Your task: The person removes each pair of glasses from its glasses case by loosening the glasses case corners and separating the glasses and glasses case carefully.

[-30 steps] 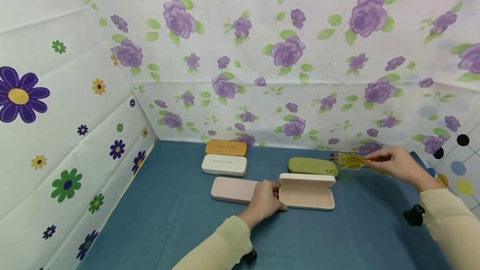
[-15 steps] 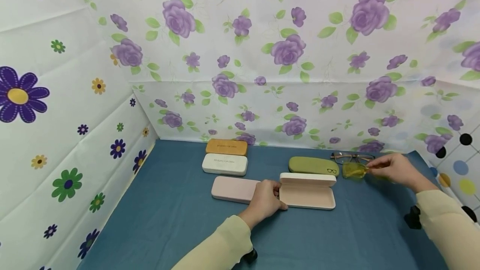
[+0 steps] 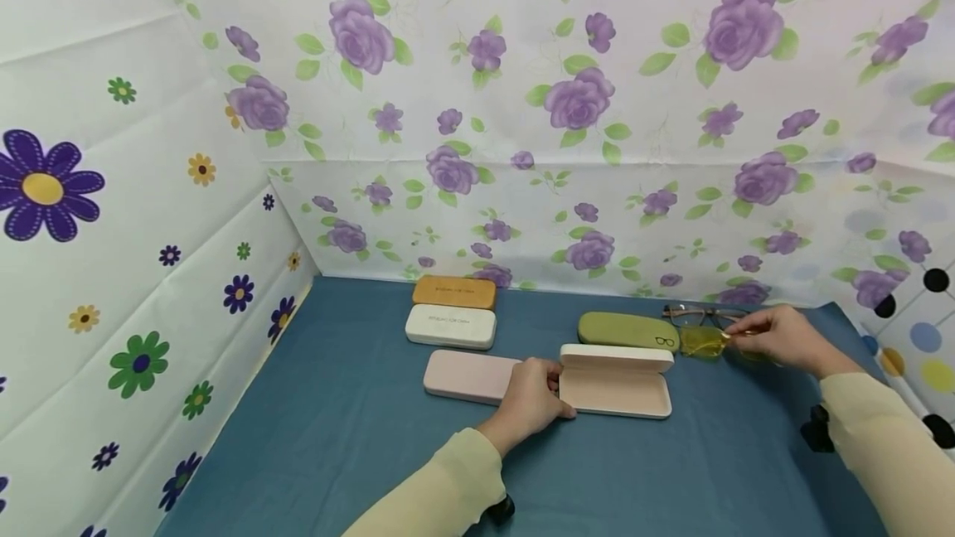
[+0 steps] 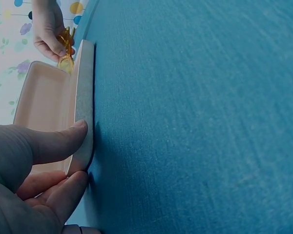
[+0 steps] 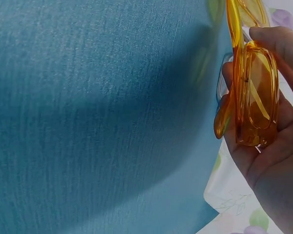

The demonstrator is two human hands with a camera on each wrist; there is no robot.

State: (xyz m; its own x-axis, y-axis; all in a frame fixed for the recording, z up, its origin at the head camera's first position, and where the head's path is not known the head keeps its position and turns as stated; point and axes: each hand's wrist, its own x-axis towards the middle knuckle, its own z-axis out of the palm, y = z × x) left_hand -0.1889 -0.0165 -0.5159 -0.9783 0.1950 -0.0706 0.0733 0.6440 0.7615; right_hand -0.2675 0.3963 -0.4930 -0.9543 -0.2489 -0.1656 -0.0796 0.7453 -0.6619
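Observation:
My left hand (image 3: 531, 396) grips the left end of an open glasses case (image 3: 615, 394), white outside and pale peach inside, its lid raised at the back. In the left wrist view the thumb lies over the case's rim and the fingers are below it. At the right, my right hand (image 3: 783, 340) pinches a pair of yellow see-through glasses (image 3: 701, 342). The right wrist view shows their amber frame and temples (image 5: 258, 92) between thumb and fingers. Dark-framed glasses (image 3: 690, 313) lie just behind, partly hidden by the right hand.
A green glasses case (image 3: 622, 329) stands behind the open one. A closed pink case (image 3: 466, 376) lies left of it, partly covered by my left hand. Farther back are a white case (image 3: 451, 326) and an orange case (image 3: 454, 292), near the flowered back wall (image 3: 522, 214).
My right hand has brought the yellow glasses down and nearer, uncovering the dark-framed glasses behind. The left hand keeps its grip on the open case.

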